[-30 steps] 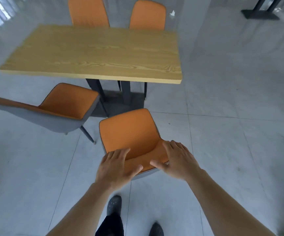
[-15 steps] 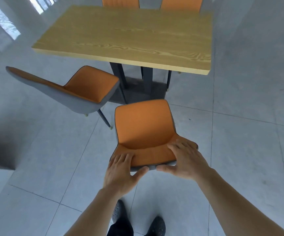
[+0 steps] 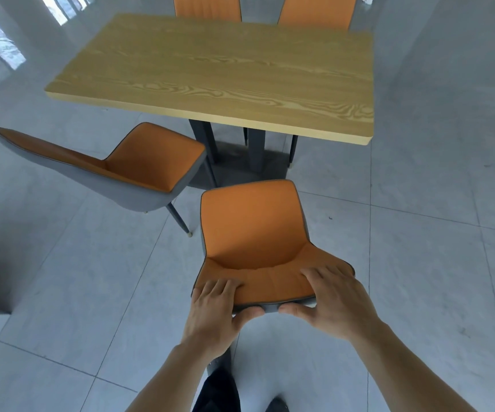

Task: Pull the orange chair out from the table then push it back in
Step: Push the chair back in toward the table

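Observation:
An orange chair (image 3: 252, 227) with a grey shell stands on the floor just in front of me, its seat facing the wooden table (image 3: 228, 75). The front of the seat lies a little short of the table's near edge. My left hand (image 3: 213, 316) grips the left part of the backrest's top rim, fingers over the orange side and thumb under the grey back. My right hand (image 3: 335, 301) holds the right part of the same rim in the same way.
A second orange chair (image 3: 115, 171) stands turned sideways at the left, close to the table's dark pedestal legs (image 3: 204, 147). Two more orange chairs (image 3: 207, 7) sit at the table's far side. Grey floor tiles (image 3: 418, 263) surround everything; my shoes (image 3: 276, 405) are below.
Both hands have shifted from resting flat on the backrest to gripping its top rim. The chair and table now sit nearer the middle of the view as my head moved.

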The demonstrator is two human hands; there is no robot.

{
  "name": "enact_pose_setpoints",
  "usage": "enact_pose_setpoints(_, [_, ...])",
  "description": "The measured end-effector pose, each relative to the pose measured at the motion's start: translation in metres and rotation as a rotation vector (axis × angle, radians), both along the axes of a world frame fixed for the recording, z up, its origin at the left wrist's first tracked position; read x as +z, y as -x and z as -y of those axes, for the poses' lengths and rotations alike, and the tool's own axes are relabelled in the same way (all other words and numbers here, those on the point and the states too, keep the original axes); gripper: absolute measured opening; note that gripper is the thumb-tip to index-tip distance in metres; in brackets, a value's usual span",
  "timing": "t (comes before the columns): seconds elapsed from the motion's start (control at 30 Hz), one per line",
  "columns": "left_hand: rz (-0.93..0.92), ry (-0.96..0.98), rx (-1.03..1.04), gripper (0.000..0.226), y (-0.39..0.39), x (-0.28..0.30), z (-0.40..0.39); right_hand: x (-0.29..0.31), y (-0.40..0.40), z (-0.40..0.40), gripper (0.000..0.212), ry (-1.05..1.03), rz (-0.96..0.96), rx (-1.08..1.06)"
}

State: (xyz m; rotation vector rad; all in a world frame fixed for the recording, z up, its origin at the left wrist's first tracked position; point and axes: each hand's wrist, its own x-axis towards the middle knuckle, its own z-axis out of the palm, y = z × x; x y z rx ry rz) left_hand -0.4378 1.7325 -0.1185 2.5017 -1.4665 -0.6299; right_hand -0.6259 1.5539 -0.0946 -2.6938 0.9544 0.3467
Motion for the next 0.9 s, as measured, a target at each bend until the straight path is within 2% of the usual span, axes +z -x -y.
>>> enact_pose_setpoints(0.23, [-0.030, -0.013, -0.069, 0.093, -0.066, 0.000, 0.039, -0.008, -0.050, 0.020, 0.104, 0.026, 0.049, -0.089])
enact_pose_setpoints(0.6, [-0.064, 0.048, -0.168, 0.087, -0.160, -0.007, 0.121, -0.021, -0.124, 0.078, 0.099, 0.068, 0.071, -0.192])
enact_pose_setpoints(0.8, [-0.036, 0.093, -0.194, 0.081, -0.158, -0.009, 0.134, -0.016, -0.122, 0.093, 0.095, 0.071, 0.078, -0.188])
enact_pose_setpoints(0.9, [-0.030, 0.093, -0.210, 0.084, -0.159, -0.009, 0.134, -0.014, -0.123, 0.090, 0.096, 0.088, 0.044, -0.198])
